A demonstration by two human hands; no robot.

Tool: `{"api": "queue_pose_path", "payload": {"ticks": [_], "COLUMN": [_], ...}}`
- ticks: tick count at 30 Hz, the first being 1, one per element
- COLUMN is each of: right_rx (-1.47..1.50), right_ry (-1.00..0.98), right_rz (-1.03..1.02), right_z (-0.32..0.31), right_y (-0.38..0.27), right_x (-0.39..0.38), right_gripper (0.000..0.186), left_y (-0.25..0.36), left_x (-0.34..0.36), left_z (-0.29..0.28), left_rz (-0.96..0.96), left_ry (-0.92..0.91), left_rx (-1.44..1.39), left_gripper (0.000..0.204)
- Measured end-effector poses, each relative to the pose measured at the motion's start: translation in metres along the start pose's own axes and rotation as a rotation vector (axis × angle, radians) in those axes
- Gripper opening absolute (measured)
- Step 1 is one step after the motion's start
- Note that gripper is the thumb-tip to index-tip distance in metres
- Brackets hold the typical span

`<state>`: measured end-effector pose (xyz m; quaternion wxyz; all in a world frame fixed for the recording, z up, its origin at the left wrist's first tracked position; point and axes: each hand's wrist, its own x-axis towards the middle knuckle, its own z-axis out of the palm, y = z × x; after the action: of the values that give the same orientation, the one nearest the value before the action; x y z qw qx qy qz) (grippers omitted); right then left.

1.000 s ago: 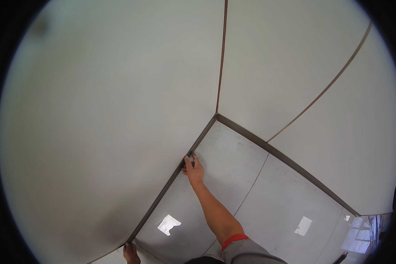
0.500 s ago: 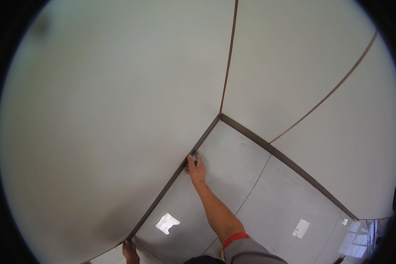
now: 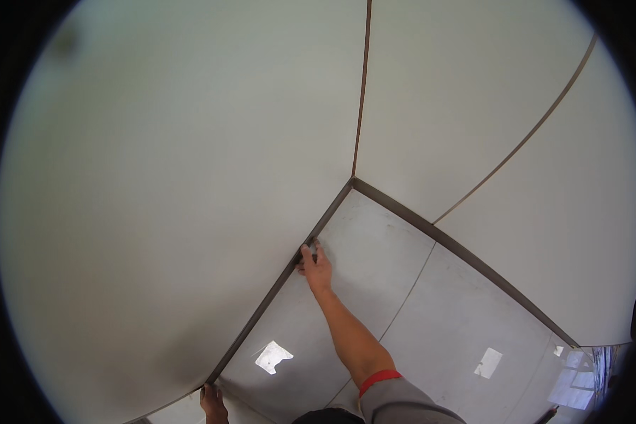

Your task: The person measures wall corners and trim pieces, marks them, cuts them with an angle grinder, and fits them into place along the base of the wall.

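Observation:
A dark grey-brown skirting board [image 3: 261, 304] runs along the foot of the pale left wall. My right hand [image 3: 316, 268] reaches forward to it and presses fingertips against it, the fingers spread. A small dark patch shows among these fingers; whether it is a gap or an object I cannot make out. At the board's near end, by the lower edge, is my left hand [image 3: 213, 404], its fingers bent round that end and partly hidden. A second skirting board [image 3: 473, 258] lies along the right wall and meets the first at the corner.
Large grey floor tiles [image 3: 374, 247] with thin joints lie under my arms, bright reflections on them. Brown vertical strips [image 3: 361, 99] divide the pale wall panels [image 3: 466, 92]. A dark rod-like thing [image 3: 548, 415] and shiny hanging material [image 3: 603, 371] are at the lower right.
The view has shifted slightly. Both hands stay at the same places on the skirting board.

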<state>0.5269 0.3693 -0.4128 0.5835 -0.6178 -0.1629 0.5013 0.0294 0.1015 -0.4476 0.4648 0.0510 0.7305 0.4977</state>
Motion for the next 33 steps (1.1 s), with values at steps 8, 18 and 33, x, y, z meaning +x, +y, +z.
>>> {"api": "queue_pose_path", "payload": {"ticks": [8,18,33], "right_rx": [0.089,0.136,-0.565], "right_ry": [0.035,-0.022,-0.223], "right_rz": [-0.087,0.049,-0.229], "right_z": [-0.034,-0.056,-0.031], "right_y": [-0.018,-0.091,-0.01], "right_x": [0.087,0.151,0.007], "right_gripper": [0.063,0.077,0.036], "left_y": [0.011,0.013,0.019], "left_x": [-0.005,-0.002,-0.013], "left_z": [0.001,-0.005,0.006], "left_rz": [-0.039,-0.071,-0.085], "left_ry": [-0.086,-0.11,-0.015], "left_rx": [0.04,0.066,0.1], "left_gripper": [0.032,0.033,0.034]}}
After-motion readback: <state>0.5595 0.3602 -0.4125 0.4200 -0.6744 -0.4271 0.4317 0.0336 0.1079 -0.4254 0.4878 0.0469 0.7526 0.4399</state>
